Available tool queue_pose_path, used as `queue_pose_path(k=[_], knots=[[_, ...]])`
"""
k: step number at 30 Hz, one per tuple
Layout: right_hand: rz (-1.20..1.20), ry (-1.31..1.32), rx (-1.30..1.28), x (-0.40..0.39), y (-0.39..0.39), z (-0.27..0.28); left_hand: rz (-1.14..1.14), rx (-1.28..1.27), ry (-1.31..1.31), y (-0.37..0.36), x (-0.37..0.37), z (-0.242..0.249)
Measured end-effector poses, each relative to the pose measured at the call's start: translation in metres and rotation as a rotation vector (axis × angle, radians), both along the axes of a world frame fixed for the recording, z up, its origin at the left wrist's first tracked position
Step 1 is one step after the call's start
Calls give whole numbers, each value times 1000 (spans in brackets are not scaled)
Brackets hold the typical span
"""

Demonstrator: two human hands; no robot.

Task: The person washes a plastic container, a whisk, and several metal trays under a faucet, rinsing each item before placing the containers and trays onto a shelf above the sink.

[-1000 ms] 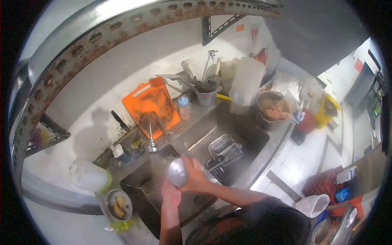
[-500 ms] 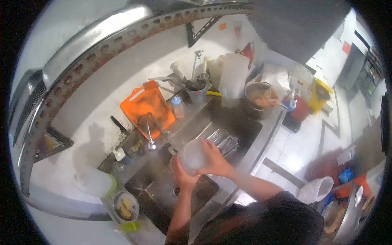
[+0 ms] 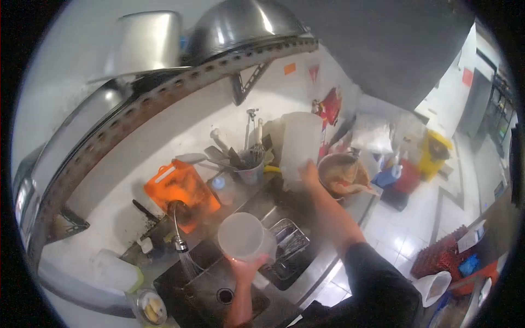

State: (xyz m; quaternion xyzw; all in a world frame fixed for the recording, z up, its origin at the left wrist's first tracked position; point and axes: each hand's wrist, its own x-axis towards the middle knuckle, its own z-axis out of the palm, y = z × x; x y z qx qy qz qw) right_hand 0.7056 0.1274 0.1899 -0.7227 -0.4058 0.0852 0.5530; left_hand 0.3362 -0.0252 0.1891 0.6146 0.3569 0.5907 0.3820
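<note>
Two hands (image 3: 244, 267), one orange cutting board (image 3: 186, 190)

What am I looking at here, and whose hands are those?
They're a person's own two bare hands, not a robot's. The camera sits on the person's head, looking forward and down. The left hand holds a cloudy tub over the metal sink, where water sprays from the tap. The right hand reaches to a tall pale container; I can't tell whether it grips it. Along the wall are an orange board and a grey bucket of kitchen tools.
</note>
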Motion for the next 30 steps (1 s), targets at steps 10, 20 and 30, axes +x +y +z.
queue_pose_path(k=[10,20,30], knots=[[539,412,332,78,9,85,22,-40,24,65,128,24],[332,430,287,124,-68,201,-32,204,-96,166,274,120],[239,388,281,167,-143,206,-77,135,50,251,364,53]])
